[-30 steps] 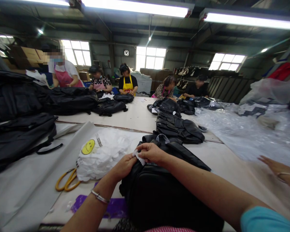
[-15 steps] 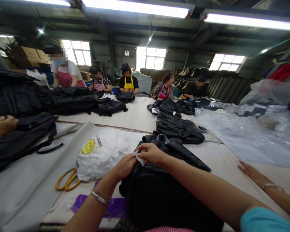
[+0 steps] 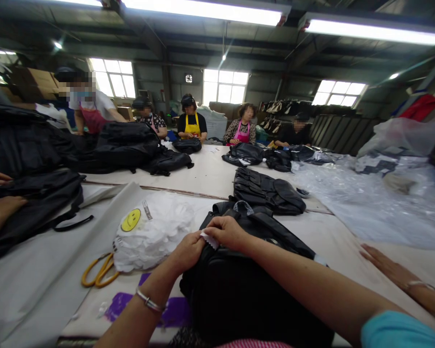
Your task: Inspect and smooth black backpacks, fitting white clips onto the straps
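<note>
A black backpack (image 3: pixel 253 295) lies on the table right in front of me, its straps toward the far side. At its upper left edge, my left hand (image 3: pixel 188 250) is closed on the bag, the fingertips partly hidden. Pinched in my right hand (image 3: pixel 229 233) is a small white cloth piece (image 3: pixel 210 240) with a zigzag edge, held against the same edge beside my left thumb. Left of my hands sits a clear bag of white pieces (image 3: pixel 159 237) with a yellow smiley. Yellow-handled scissors (image 3: pixel 98 276) lie partly under it.
Purple sheets (image 3: pixel 177 311) lie under my left forearm. Another black backpack (image 3: pixel 268 191) lies just beyond mine. A co-worker's hand (image 3: pixel 384 263) rests on the table at right; other hands (image 3: pixel 3 212) touch black bags at left. Clear plastic (image 3: pixel 348 193) covers the far right.
My right hand has closed further over the white cloth piece, so less of it shows. At left, a co-worker's hands have come down onto a black bag. Across the table, a black bag has been shifted.
</note>
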Action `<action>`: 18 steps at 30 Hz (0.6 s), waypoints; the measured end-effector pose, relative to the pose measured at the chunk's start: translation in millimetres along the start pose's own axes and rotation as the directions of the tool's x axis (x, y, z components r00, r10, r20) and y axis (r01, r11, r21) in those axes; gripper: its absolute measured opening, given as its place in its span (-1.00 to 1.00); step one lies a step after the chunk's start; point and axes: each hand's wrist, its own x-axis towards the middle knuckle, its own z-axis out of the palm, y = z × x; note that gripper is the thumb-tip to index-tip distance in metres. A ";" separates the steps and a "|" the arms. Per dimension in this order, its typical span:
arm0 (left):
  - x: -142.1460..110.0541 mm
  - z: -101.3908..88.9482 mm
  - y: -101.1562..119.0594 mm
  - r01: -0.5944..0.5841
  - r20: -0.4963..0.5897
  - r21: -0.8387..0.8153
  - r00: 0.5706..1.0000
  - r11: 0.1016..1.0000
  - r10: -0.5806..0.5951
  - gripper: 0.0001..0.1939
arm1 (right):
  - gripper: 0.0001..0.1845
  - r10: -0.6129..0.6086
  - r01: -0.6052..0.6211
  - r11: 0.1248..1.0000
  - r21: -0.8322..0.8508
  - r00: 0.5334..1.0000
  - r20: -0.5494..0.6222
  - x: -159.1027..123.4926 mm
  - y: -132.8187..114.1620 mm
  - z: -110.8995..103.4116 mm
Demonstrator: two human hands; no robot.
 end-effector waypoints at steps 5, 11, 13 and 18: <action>0.5 0.5 0.6 -0.013 -0.002 0.008 1.000 1.000 0.013 -0.67 | -0.87 -0.057 0.058 0.970 -0.236 0.998 0.011 4.3 -8.4 -6.7; 0.0 1.4 -2.2 -0.022 -0.005 0.051 1.000 0.998 0.022 -0.67 | -0.92 -0.263 0.292 0.830 -0.475 0.956 0.129 16.0 -19.1 -2.1; -0.5 2.7 -2.1 -0.024 0.018 0.152 1.000 0.988 0.021 -0.70 | -0.93 -0.323 0.335 0.762 -0.555 0.938 0.124 24.7 -28.7 -0.9; -1.6 3.0 0.0 -0.051 0.095 0.237 0.995 0.970 0.029 -0.74 | -0.90 -0.376 0.355 0.705 -0.614 0.921 0.101 43.8 -56.2 -4.9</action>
